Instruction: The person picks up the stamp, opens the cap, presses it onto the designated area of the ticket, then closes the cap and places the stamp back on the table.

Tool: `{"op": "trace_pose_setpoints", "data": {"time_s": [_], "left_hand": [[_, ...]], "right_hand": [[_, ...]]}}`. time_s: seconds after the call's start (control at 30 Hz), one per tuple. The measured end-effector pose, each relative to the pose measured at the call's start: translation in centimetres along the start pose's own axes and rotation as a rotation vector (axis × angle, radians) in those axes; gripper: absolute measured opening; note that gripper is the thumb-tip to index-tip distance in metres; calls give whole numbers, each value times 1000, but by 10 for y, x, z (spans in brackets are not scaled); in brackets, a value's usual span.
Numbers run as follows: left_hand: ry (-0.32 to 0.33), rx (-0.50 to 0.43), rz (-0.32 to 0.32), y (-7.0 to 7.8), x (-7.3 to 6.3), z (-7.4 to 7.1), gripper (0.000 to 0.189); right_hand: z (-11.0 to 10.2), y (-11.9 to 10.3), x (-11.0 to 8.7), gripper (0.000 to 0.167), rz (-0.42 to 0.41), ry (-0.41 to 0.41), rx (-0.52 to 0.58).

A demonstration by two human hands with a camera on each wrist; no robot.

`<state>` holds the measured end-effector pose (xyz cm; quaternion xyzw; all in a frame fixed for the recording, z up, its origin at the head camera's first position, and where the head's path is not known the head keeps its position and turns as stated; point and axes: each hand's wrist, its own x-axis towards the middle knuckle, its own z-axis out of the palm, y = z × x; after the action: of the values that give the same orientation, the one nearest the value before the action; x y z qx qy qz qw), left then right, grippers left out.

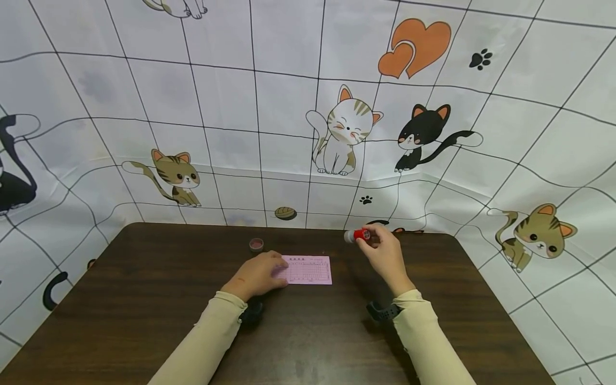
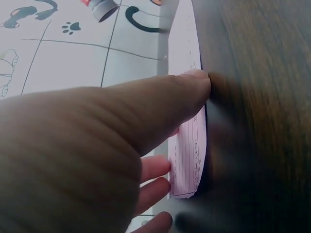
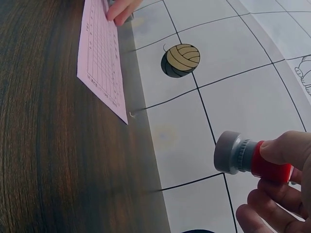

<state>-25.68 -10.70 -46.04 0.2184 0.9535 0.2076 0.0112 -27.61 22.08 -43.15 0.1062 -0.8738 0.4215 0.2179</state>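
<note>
Clamped round the red end of a small red-and-grey cylinder (image 3: 249, 155) with the right hand (image 1: 386, 258), pinching it between thumb and curled fingers. Held up off the tabletop (image 1: 308, 337), to the right of the pink slip (image 1: 308, 270) and a little beyond its far edge, with the grey end turned to the slip's side. Resting over the slip's left end with the left hand (image 1: 256, 274), with that grip loose, thumb and fingers apart, touching the paper rather than clasping it. Lying on the tabletop between both hands, in the slip's case, and printed with a fine grid under a line of heading characters too small to read. Set down to the left of the slip and past its far edge, just beyond the left hand: one small round pot (image 1: 256, 245). Open at the top and dull red inside; too small to tell whether filled or merely lined. Worn at the right wrist, to the right of the slip and nearer than its near edge: a black band (image 1: 383, 312). Hung behind the slip, past the tabletop's far edge: a white backdrop (image 1: 221, 101), ruled in dark lines and printed with cats, hearts and paw marks.
</note>
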Motion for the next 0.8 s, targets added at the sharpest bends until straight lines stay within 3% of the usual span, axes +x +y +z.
{"op": "trace_pose_setpoints", "data": {"time_s": [0.23, 0.47, 0.8], "left_hand": [[-10, 2, 46, 3, 0, 1, 40], [8, 35, 14, 2, -1, -2, 41], [6, 14, 44, 2, -1, 2, 36]], "right_hand": [[2, 0, -1, 36, 18, -17, -21], [2, -1, 0, 36, 17, -13, -19], [1, 1, 0, 35, 53, -18, 1]]}}
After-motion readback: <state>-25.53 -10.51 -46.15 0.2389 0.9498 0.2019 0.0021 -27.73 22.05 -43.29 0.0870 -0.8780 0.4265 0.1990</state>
